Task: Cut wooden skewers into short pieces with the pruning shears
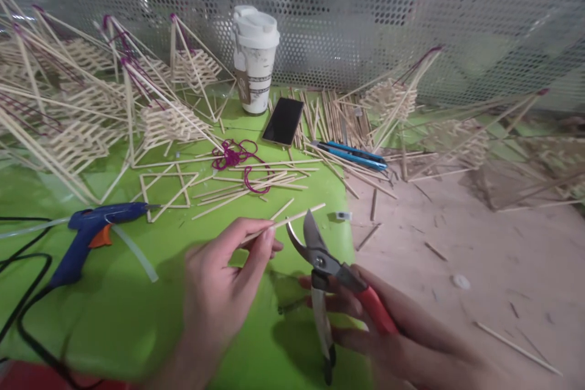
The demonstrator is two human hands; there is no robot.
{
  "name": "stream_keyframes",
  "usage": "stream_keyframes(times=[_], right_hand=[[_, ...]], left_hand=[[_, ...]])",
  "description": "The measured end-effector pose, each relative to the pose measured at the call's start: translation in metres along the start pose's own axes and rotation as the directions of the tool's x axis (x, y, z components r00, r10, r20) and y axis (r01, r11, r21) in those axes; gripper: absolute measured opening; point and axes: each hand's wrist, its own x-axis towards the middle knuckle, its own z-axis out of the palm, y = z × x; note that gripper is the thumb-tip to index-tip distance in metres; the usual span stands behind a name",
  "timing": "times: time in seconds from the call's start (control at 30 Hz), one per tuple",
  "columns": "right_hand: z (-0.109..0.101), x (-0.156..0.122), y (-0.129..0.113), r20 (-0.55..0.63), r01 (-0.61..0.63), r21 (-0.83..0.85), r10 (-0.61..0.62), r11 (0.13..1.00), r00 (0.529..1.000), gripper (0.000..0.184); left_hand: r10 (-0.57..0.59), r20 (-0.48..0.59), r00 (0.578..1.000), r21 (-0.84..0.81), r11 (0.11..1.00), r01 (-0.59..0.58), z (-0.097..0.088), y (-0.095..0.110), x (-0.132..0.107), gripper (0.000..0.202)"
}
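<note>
The right hand has its fingers around the pruning shears, which are spread apart. Just left of it, the left hand pinches a thin stick reaching to the shears' tips. Left of the left hand lies a glue gun; beyond that hand, purple yarn, then a phone and a cup.
</note>
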Motion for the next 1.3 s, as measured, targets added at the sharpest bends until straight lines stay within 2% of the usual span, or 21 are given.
stream_keyframes(times=[0.1,0.17,0.3,0.43,0.63,0.8,0.97,1.3], right_hand=[[0.003,0.000,-0.018,0.078,-0.215,-0.011,0.215,0.977,0.973,0.059],[0.004,0.001,-0.021,0.071,-0.260,-0.035,0.261,0.965,0.963,0.064],[0.004,0.000,-0.018,0.021,-0.217,-0.122,0.221,0.968,0.975,0.061],[0.012,0.001,-0.024,0.004,-0.143,-0.192,0.146,0.971,0.989,0.053],[0.026,0.006,-0.043,-0.046,-0.146,-0.258,0.138,0.955,0.989,0.040],[0.028,0.005,-0.044,-0.063,-0.152,-0.309,0.139,0.939,0.988,0.036],[0.026,0.005,-0.040,-0.081,-0.193,-0.348,0.176,0.917,0.981,0.035],[0.031,0.008,-0.045,-0.066,-0.154,-0.370,0.140,0.916,0.988,0.031]], left_hand=[[0.006,-0.001,1.000,-0.013,1.000,-0.006,0.001,-0.003,-0.001,0.011],[0.027,0.009,1.000,-0.020,0.999,-0.027,0.001,-0.007,-0.001,0.013],[0.088,0.026,0.996,-0.015,0.996,-0.088,0.002,-0.015,0.000,0.015],[0.112,0.024,0.993,0.065,0.991,-0.113,0.003,-0.017,0.000,0.015],[0.181,-0.001,0.983,0.232,0.957,-0.176,0.006,-0.017,-0.001,0.014],[0.227,-0.004,0.974,0.287,0.933,-0.217,0.006,-0.018,-0.002,0.012],[0.243,-0.008,0.970,0.316,0.921,-0.228,0.006,-0.018,-0.001,0.009],[0.227,0.005,0.974,0.317,0.923,-0.217,0.006,-0.018,-0.003,0.009]])
